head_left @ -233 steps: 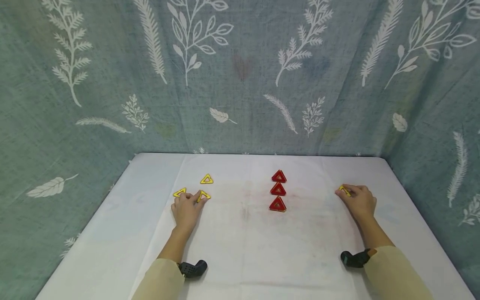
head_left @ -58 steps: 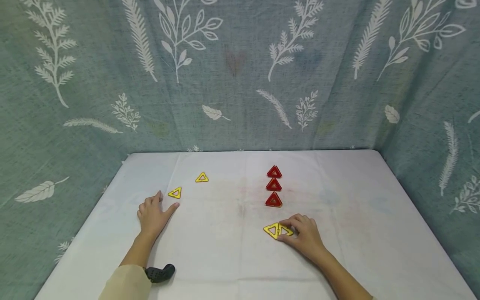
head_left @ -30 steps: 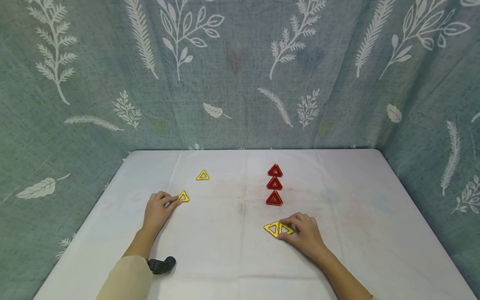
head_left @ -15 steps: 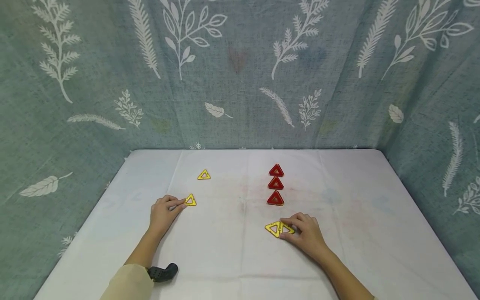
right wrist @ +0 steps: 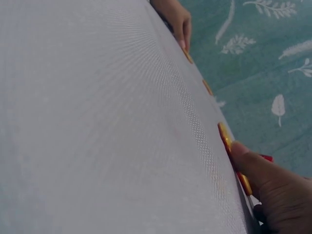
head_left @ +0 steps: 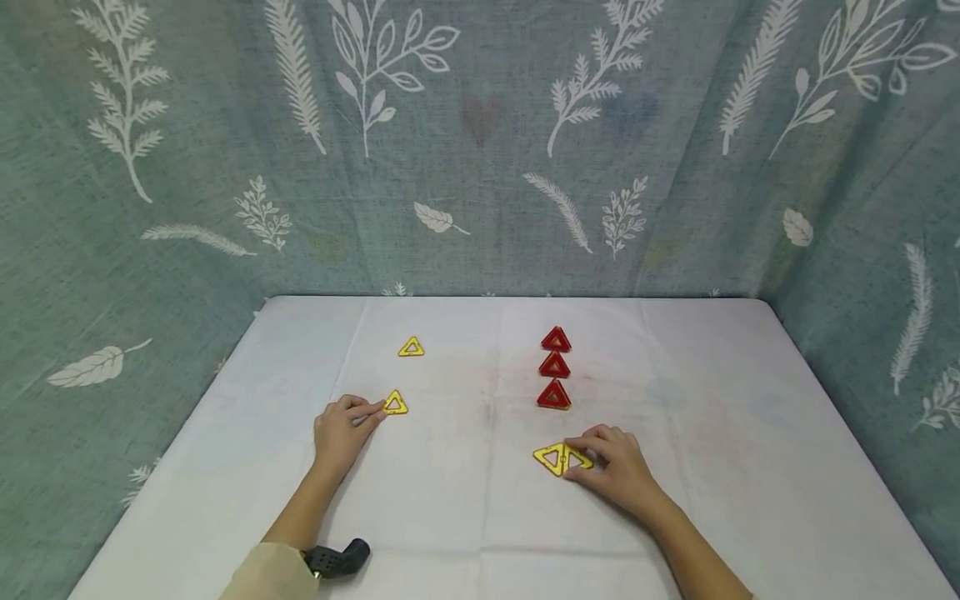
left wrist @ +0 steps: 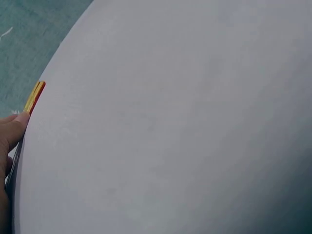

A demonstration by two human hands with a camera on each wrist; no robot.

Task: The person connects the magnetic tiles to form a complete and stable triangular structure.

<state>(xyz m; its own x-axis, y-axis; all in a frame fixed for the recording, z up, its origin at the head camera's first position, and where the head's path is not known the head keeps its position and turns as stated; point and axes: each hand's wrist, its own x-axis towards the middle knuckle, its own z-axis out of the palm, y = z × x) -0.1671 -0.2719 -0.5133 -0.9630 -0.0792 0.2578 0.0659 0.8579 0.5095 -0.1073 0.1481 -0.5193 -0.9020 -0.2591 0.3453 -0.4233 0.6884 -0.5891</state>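
In the head view my left hand point(head_left: 343, 432) pinches the left corner of a yellow triangular magnetic tile point(head_left: 395, 403) between thumb and fingers. Seen edge-on in the left wrist view, this tile point(left wrist: 35, 97) shows yellow with a red side. Two more yellow triangular tiles lie edge to edge as a diamond at front centre, the left one point(head_left: 550, 457) fully visible. My right hand point(head_left: 618, 471) pinches the right one point(head_left: 577, 459), thumb on the near side and fingers on the far side, partly covering it. The right wrist view shows the thumb against the pair point(right wrist: 225, 138).
A single yellow triangular tile point(head_left: 411, 347) lies farther back on the left. Three red triangular pieces point(head_left: 554, 365) form a column right of centre, beyond the diamond. White cloth covers the table point(head_left: 450, 517); a patterned green curtain point(head_left: 480, 167) hangs behind and at both sides.
Earlier each hand held a yellow tile far apart; two tiles then came together under my right hand, which now stays put. My left hand, open before, has pinched another tile and slid it rightward.
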